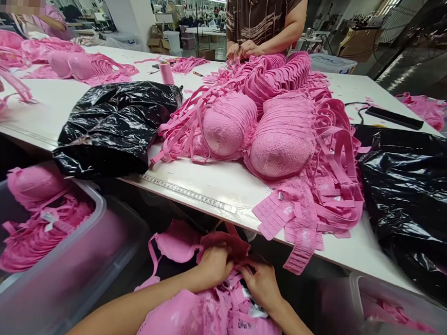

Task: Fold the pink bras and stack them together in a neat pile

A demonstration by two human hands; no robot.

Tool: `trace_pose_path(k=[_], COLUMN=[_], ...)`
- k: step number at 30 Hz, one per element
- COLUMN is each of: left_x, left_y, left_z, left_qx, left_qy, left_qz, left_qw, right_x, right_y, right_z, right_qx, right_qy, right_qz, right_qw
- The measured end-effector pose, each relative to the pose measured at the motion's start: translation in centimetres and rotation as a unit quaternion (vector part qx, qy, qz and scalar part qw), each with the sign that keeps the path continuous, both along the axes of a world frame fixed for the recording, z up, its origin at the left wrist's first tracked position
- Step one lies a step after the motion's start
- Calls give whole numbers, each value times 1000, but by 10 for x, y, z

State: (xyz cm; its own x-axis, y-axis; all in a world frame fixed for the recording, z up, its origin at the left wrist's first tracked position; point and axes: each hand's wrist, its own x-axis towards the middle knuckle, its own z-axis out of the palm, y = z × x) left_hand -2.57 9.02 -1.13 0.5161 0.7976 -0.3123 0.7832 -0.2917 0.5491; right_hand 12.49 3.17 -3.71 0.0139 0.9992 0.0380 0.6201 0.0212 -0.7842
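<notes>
Below the table edge, a pink lace bra (pixel 179 240) is between my two hands. My left hand (pixel 212 266) is closed, its fingers curled over one cup's inner side and partly hidden. My right hand (pixel 261 283) pinches the same bra at the side of that cup; exactly which part cannot be made out. Nearer to me, another pink bra (pixel 175 318) lies under my forearms, with white tags among its straps. On the table in front stands a long nested stack of pink bras (pixel 283 136), its bands hanging over the edge.
Black plastic bags (pixel 114 128) lie left and right of the stack. A measuring tape (pixel 183 190) runs along the white table's edge. A clear bin (pixel 99 214) of bras stands at left, another bin (pixel 353 291) at right. Across the table a person (pixel 266 21) handles pink pieces.
</notes>
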Motion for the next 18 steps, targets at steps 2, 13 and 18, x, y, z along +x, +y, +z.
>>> trace_pose_path(k=[2,13,18], left_x=[3,-2,-1], left_y=[-1,-3,-3], left_z=[-4,-11,-15], left_qx=[1,-2,-9], left_qy=[0,-56,-82], left_qz=[17,41,56], left_qw=[1000,998,995], right_x=[-1,-17,-14], right_y=[-2,0,-3], right_z=[-1,-9,-5], right_qx=[10,30,37], right_qy=[1,2,-28], right_qz=[8,-40,-40], right_qw=[1000,999,998])
